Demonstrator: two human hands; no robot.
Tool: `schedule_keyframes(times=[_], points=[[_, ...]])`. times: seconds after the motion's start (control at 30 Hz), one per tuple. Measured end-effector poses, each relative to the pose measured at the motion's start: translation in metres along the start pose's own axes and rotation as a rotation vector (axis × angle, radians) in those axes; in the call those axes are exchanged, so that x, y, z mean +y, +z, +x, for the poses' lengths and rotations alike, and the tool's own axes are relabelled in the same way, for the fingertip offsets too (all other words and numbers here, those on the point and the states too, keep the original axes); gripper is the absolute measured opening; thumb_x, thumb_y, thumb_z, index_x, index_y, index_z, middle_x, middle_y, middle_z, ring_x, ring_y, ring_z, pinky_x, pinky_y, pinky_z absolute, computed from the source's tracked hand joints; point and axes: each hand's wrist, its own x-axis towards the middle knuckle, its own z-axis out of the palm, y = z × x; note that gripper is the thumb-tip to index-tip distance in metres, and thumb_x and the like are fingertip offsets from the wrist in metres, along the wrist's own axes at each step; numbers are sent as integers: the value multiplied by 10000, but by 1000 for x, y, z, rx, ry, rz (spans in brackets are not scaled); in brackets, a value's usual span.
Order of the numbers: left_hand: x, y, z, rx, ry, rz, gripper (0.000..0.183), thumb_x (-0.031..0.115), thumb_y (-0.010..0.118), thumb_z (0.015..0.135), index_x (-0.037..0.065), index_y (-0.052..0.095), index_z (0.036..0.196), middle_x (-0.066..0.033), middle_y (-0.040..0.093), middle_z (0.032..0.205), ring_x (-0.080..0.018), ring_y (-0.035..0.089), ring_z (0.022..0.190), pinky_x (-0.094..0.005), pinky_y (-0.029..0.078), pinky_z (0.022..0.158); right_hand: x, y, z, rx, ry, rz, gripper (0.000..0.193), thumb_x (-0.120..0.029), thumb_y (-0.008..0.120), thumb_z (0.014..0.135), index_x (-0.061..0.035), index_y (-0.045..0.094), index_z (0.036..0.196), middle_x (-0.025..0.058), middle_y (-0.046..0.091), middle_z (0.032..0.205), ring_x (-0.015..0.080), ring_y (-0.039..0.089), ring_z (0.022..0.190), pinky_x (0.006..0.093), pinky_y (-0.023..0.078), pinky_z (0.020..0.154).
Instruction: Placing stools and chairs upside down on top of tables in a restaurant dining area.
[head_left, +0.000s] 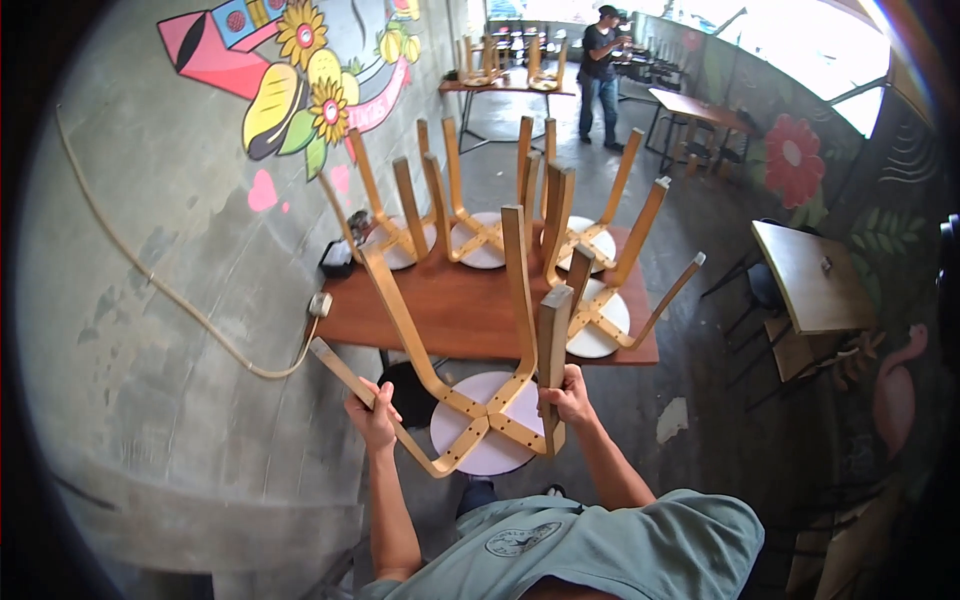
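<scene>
The left hand (374, 415) is wrapped tight around one wooden leg of an upside-down stool (480, 425). The right hand (566, 397) is closed around another leg of the same stool. Both hands are shut all the way on the legs, with nothing else in them.

The stool hangs in the air just in front of the brown table (470, 315), near its close edge, and a bit lower than the table top. Its round white seat faces down and its four bent legs point up and out.

I think the stool is stiff and hard, so it will not bend or squash. It looks like wood, so it is likely a bit heavy but fine for two hands. The legs look smooth, so they could slip. Holding two legs low down, near the cross piece under the seat, seems the safest way to keep it from tipping.

On the table stand four more stools (500, 235), all upside down, close together.

At the far left corner of the table sits a small dark thing (338, 260), too blurry to tell. A white plug box (320, 303) sits at the left edge of the table, with a long pale cord (160, 285) running along the grey wall.

On the wall behind the table is a big painted picture (300, 70) with yellow flowers, a pink shape and a pink ribbon. A small pink heart (262, 190) is below it.

Far past the table, another person (603, 70) stands by more tables
</scene>
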Motion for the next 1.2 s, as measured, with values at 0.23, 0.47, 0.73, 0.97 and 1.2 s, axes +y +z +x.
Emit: schedule_keyframes(times=[0.23,0.47,0.73,0.97,1.2], points=[[-51,34,98,-109,20,17,242,76,648,763,67,437,645,17,417,521,-57,391,345,-204,339,305,31,-1,78,352,-82,-86,154,-115,590,707,7,517,648,53,517,496,149,536,394,274,449,372],[-132,17,141,-229,34,-44,244,43,633,716,84,408,628,19,412,528,-66,401,350,-203,338,324,87,10,110,537,-193,-209,227,-221,521,656,-8,474,590,48,474,434,149,498,356,258,404,344],[-171,35,168,-225,27,76,351,142,664,714,54,376,535,8,403,419,-98,432,379,-255,315,402,132,-17,141,616,-352,-213,339,-332,595,695,-12,485,669,38,469,453,131,472,368,233,367,356],[-237,37,174,-215,136,143,290,139,622,724,44,384,588,-51,400,569,-162,422,490,-304,314,484,170,-19,154,746,-251,-199,388,-372,638,700,-34,470,790,17,459,643,100,496,580,219,399,521],[-254,38,184,-202,176,187,306,177,628,731,35,397,590,-70,402,535,-199,427,454,-321,313,455,147,-18,169,713,-129,-247,210,-183,618,733,-13,501,775,34,500,654,124,485,611,271,389,568]])
